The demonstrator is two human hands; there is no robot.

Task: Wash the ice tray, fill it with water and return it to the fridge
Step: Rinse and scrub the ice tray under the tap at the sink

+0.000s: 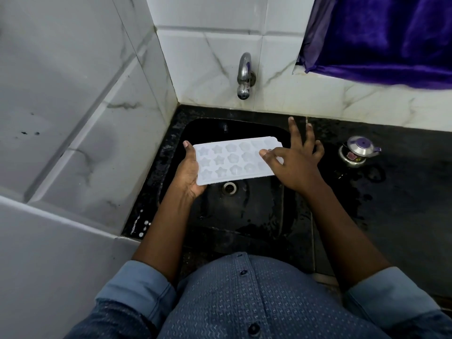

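Black sink point(244, 216) is faced, no flow seen from its tap point(244, 77) at 12 o'clock. Above it the ice tray point(232, 160) is gripped at 9 o'clock by the left hand point(188, 174) and touched at 3 o'clock by the splayed right hand point(296, 167). Filling and fridge are judged pending.

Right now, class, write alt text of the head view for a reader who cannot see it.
A person holds a white ice tray over a black sink: the left hand grips its left end, the right hand touches its right end, fingers spread. A metal tap sits above.
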